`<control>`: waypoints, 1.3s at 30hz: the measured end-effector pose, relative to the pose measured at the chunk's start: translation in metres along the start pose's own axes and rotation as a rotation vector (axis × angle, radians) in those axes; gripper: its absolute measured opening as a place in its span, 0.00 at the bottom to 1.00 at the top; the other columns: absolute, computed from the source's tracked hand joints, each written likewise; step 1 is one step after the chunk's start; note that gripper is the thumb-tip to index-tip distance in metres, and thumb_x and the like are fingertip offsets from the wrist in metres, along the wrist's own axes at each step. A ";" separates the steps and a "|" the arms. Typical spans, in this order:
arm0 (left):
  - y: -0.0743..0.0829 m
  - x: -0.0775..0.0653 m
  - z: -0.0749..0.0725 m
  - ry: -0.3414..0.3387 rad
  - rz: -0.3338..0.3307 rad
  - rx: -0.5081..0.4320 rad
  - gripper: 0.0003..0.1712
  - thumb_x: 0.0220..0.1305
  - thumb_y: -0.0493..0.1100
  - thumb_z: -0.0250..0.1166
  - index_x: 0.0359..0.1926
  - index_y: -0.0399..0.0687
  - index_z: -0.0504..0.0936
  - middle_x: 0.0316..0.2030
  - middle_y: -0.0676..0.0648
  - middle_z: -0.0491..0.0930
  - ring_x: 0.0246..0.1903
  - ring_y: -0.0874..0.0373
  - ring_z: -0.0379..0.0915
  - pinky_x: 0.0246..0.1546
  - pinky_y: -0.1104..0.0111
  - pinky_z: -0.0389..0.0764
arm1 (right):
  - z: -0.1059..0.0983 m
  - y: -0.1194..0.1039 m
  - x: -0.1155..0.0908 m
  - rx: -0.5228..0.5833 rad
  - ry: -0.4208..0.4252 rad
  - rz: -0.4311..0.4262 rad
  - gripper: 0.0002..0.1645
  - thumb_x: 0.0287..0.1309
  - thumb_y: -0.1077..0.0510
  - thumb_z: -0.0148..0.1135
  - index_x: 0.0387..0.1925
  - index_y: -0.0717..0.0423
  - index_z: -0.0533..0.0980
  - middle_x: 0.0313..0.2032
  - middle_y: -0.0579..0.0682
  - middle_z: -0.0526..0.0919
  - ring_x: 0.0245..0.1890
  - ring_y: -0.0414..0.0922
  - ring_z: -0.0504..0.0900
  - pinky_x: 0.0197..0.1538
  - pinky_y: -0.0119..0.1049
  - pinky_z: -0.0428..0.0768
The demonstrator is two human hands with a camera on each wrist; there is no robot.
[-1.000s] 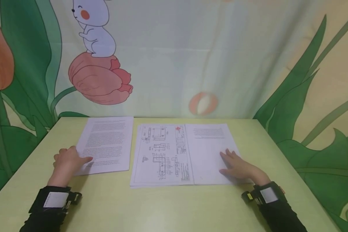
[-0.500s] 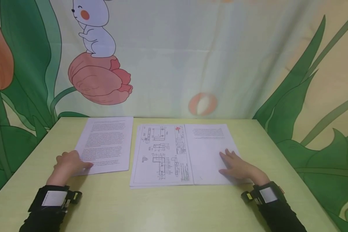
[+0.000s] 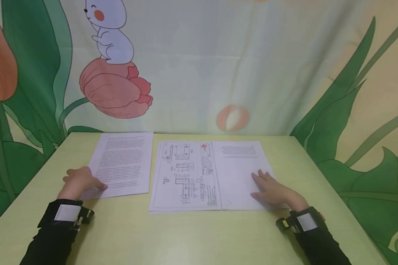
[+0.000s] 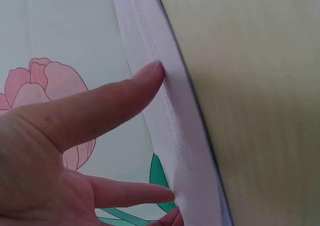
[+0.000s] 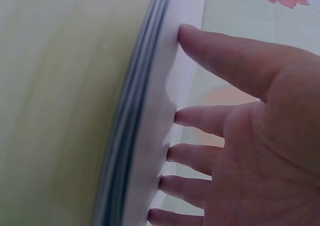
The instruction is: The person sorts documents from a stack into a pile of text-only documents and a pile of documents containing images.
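At the left of the table lies a stack of printed text sheets [image 3: 122,162]. My left hand [image 3: 79,180] is on its lower left corner, the thumb tip touching the top page and the other fingers spread along the left edge. In the left wrist view the thumb [image 4: 100,108] stretches straight over the paper. My right hand [image 3: 273,191] rests its spread fingertips on a mostly blank stack of sheets [image 3: 238,176], which has a few printed lines near the top. The right wrist view shows these fingers [image 5: 200,120] straight, their tips on the page, and several layers along the stack's edge.
Between the hands lies a sheet with technical drawings [image 3: 182,176], its right side meeting the blank stack. The pale yellow table [image 3: 185,239] reaches back to a curtain [image 3: 192,73] printed with flowers and a white animal.
My left hand has drawn slightly toward the near edge of the text stack, its thumb sliding lower on the page. My right hand and the papers have stayed in place.
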State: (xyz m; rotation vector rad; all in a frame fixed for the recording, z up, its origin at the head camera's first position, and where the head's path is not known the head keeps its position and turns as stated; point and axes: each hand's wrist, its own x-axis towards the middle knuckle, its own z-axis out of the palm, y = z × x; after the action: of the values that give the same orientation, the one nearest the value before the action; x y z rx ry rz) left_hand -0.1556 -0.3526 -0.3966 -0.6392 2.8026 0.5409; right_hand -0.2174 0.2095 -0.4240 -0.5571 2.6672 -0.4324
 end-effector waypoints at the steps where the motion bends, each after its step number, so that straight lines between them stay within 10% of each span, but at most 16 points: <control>1: 0.000 0.002 -0.001 -0.013 -0.010 -0.008 0.41 0.41 0.49 0.76 0.43 0.18 0.70 0.34 0.25 0.60 0.39 0.31 0.56 0.36 0.48 0.65 | 0.000 0.000 0.000 0.002 0.001 -0.003 0.46 0.63 0.43 0.54 0.71 0.63 0.50 0.71 0.69 0.42 0.70 0.69 0.38 0.68 0.63 0.44; 9: 0.000 0.012 -0.001 -0.085 -0.095 -0.049 0.41 0.38 0.47 0.77 0.45 0.19 0.69 0.35 0.26 0.58 0.39 0.32 0.56 0.37 0.48 0.65 | 0.001 0.000 -0.002 0.012 0.002 -0.018 0.46 0.63 0.44 0.55 0.71 0.64 0.51 0.71 0.70 0.43 0.70 0.70 0.39 0.67 0.64 0.45; 29: -0.014 0.016 -0.006 -0.114 -0.032 -0.142 0.46 0.42 0.49 0.74 0.52 0.18 0.63 0.43 0.26 0.69 0.41 0.36 0.63 0.43 0.47 0.63 | -0.002 -0.001 -0.002 0.010 0.012 -0.024 0.45 0.63 0.45 0.56 0.71 0.65 0.51 0.71 0.71 0.43 0.70 0.70 0.39 0.67 0.63 0.45; 39: -0.007 0.006 -0.006 -0.033 -0.075 -0.101 0.46 0.44 0.48 0.74 0.51 0.16 0.62 0.38 0.26 0.66 0.40 0.33 0.58 0.41 0.49 0.64 | -0.002 -0.005 -0.005 0.012 0.012 -0.021 0.45 0.63 0.45 0.55 0.71 0.65 0.51 0.71 0.70 0.43 0.70 0.70 0.39 0.67 0.63 0.45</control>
State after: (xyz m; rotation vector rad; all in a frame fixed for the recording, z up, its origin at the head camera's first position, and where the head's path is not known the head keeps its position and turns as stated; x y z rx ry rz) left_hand -0.1587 -0.3629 -0.3948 -0.7454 2.7221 0.6754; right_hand -0.2131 0.2080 -0.4189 -0.5804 2.6708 -0.4594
